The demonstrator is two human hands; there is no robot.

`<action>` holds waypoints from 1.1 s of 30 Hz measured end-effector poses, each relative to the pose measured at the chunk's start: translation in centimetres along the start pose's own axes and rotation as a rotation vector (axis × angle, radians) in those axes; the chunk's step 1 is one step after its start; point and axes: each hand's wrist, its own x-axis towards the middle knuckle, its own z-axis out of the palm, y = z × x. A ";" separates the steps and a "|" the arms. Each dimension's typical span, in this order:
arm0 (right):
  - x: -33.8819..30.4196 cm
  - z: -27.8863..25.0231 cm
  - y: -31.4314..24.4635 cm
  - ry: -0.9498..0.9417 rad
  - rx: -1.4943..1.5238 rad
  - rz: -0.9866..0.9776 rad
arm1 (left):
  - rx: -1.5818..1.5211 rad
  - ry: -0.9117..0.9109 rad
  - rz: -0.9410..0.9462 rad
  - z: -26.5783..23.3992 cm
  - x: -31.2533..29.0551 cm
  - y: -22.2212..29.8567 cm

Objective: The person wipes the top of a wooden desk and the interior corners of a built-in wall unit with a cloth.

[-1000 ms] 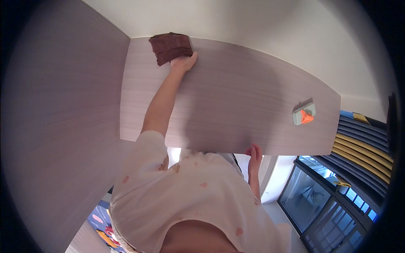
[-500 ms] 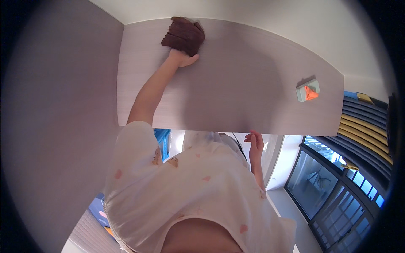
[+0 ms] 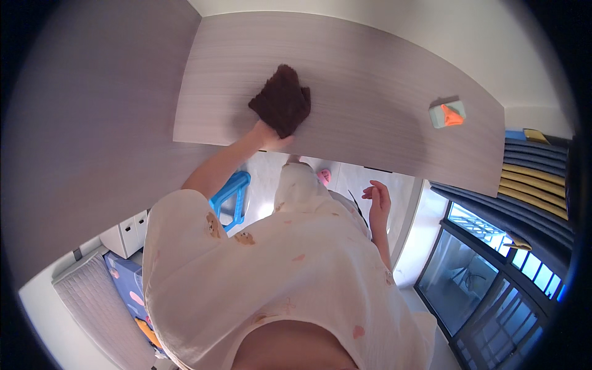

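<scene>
A dark brown cloth [image 3: 282,102] lies bunched on the pale wood-grain board [image 3: 364,68]. My left hand [image 3: 269,134] grips it near the board's front edge; the cloth covers most of the fingers. Off to the right, my right hand [image 3: 378,198] hangs below the front edge, touching nothing. Its fingers are loosely bent and apart, with nothing in them. Towards the board's right end sits a small pale grey-green box [image 3: 438,116] with an orange piece [image 3: 453,115] on it.
A tall wooden panel [image 3: 98,117] closes the left side, and a white wall [image 3: 468,43] runs behind the board. Below stands a blue plastic stool [image 3: 232,196]. Dark blue and yellow curtains [image 3: 533,169] hang at the right by a window [image 3: 459,274].
My left hand has drawn the brown cloth from the back of the board towards its front edge, slightly rightwards. The view has shifted, showing more floor. My right hand stays low at the right.
</scene>
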 end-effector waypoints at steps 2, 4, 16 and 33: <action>0.1 -0.4 0.2 -0.001 0.034 -0.025 | -0.007 -0.028 -0.019 1.3 -1.2 1.0; 0.1 -0.8 0.6 0.006 0.033 -0.044 | -0.019 -0.062 -0.032 0.6 -2.0 3.1; 0.7 -2.4 2.9 -0.036 0.096 -0.038 | -1.672 0.403 -0.683 1.3 -5.8 11.5; 6.8 -9.1 -32.1 -0.393 0.112 -1.079 | -1.177 0.969 -0.884 -3.3 3.4 -7.6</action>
